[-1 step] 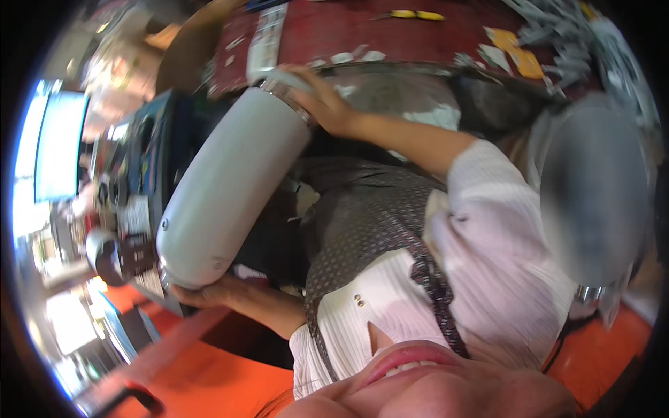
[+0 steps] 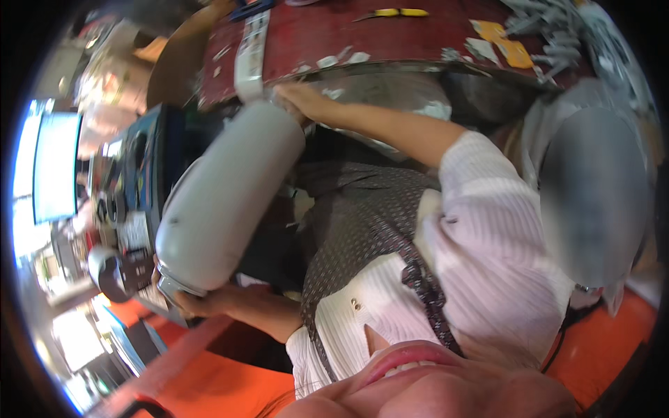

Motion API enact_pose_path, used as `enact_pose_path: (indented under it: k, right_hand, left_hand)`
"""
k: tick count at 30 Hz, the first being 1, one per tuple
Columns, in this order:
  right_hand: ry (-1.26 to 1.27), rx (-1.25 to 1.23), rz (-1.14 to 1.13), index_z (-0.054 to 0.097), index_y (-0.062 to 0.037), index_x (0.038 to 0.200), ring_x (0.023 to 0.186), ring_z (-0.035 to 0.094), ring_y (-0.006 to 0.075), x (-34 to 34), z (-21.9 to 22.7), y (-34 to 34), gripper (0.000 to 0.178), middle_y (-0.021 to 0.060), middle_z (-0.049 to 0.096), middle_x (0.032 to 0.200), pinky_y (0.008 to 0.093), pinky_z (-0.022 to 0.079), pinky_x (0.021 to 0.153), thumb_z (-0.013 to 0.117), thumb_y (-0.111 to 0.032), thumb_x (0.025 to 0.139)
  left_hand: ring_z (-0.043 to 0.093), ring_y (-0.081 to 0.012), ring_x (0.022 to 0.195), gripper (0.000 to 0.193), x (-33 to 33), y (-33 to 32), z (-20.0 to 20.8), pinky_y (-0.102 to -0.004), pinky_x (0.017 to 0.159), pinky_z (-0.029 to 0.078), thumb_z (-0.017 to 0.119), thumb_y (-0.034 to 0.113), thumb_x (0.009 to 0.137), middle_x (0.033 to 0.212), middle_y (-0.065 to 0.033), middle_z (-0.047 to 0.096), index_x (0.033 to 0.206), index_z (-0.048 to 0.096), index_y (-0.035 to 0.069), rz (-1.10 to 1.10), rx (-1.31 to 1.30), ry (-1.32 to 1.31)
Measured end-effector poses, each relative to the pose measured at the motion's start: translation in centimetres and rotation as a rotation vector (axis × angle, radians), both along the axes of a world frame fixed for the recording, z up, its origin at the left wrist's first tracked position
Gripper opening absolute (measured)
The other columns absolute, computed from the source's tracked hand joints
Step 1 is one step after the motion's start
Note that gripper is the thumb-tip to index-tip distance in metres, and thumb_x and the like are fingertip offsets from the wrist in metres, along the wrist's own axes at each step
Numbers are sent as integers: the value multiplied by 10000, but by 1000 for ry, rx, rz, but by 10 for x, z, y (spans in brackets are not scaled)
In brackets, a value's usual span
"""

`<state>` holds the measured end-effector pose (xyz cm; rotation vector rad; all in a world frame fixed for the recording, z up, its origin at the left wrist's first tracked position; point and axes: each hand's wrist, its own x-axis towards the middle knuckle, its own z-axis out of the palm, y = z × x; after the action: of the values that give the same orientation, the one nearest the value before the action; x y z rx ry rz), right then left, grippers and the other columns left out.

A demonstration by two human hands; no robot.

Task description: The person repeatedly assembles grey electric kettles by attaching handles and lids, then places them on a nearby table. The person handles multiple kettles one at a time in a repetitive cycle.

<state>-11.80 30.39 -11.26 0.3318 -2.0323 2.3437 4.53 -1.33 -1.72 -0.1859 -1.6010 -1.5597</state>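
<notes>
A large, pale grey cylinder (image 2: 230,191) with rounded shoulders lies slanted in front of my torso, held at both ends. My left hand (image 2: 191,303) grips its lower end, around a metal collar (image 2: 174,284). At the upper end, my right hand (image 2: 304,103) is closed on the neck, with most of the fingertips hidden behind it. A small dark mark shows low on the cylinder's side. The far side of the cylinder is out of sight.
A red worktable (image 2: 313,35) carries a yellow-handled tool (image 2: 391,13), a white strip (image 2: 251,59), orange scraps (image 2: 514,52) and several grey parts (image 2: 550,35). A grey rounded object (image 2: 596,195) in clear plastic stands at right. A bright screen (image 2: 56,167) is at far left.
The cylinder has turned about its long axis and its upper end has dipped slightly. The upper metal collar is now mostly hidden; more of the lower collar shows. Both hands stay on it.
</notes>
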Motion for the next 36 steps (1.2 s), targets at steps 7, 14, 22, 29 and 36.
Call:
enact_pose_path:
  k: [7, 14, 22, 29, 36]
  right_hand:
    - [15, 865, 340, 739, -97, 1082, 918, 694, 249, -1, -2, 138, 391, 102, 740, 985, 374, 524, 865, 594, -440, 963]
    - [224, 1589, -996, 705, -46, 1037, 1055, 594, 404, -98, 13, 464, 249, 188, 648, 1101, 480, 493, 911, 638, -141, 817]
    - [518, 1644, -1174, 693, -63, 999, 957, 650, 375, -130, 54, 558, 354, 147, 694, 977, 486, 503, 819, 685, -401, 894]
    - [495, 53, -983, 643, -46, 833, 492, 508, 179, -129, 87, 498, 365, 32, 555, 597, 331, 397, 482, 582, -367, 996]
    - [-546, 287, 150, 575, -96, 812, 575, 518, 130, 80, -21, 161, 253, 0, 514, 618, 296, 431, 550, 619, -302, 952]
  left_hand:
    - [598, -333, 1105, 507, -13, -31, 21, -449, 943, 510, 491, 401, 1005, 1249, -199, 580, 1248, 587, -32, 202, 72, -375]
    - [557, -273, 1189, 453, -13, -47, -16, -368, 1031, 424, 605, 251, 995, 1328, -147, 563, 1304, 583, -80, 256, -412, -766]
    - [513, -260, 1239, 242, -36, -15, -41, -328, 1033, 373, 744, 123, 881, 1393, -142, 512, 799, 573, -26, 243, -339, -716]
    - [582, -259, 1034, 367, -46, 12, -43, -355, 914, 436, 818, 174, 819, 1120, -146, 593, 685, 581, -71, 519, -609, -716]
    - [457, -309, 1325, 217, -36, 25, -41, -394, 1122, 311, 759, 115, 853, 1474, -191, 437, 798, 602, -25, -35, -357, -769]
